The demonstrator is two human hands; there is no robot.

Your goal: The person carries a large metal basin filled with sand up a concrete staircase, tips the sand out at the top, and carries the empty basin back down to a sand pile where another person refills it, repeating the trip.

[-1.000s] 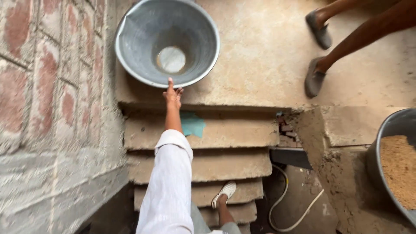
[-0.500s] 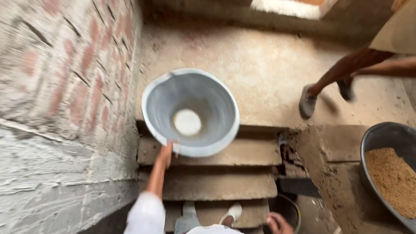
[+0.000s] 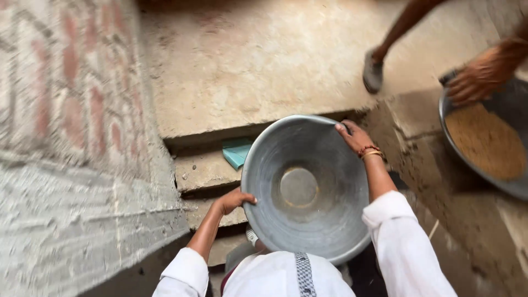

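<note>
I hold a large empty grey metal pan (image 3: 308,187) in front of my chest, over the concrete steps (image 3: 203,170). My left hand (image 3: 234,199) grips its left rim. On the far right rim, my right hand (image 3: 353,135) is closed, with bangles at the wrist. Both arms wear white sleeves. The pan's mouth faces up towards me, and its flat round bottom shows a faint yellowish ring.
A brick wall (image 3: 66,110) runs along the left. A concrete landing (image 3: 247,66) lies above the steps. At right another person's hand (image 3: 476,74) holds a second pan (image 3: 489,143) filled with sand; their foot (image 3: 373,71) stands on the landing. A teal scrap (image 3: 236,151) lies on a step.
The pan has come off the landing and down towards me. My right hand has joined my left on its rim. The other person has taken hold of the sand pan.
</note>
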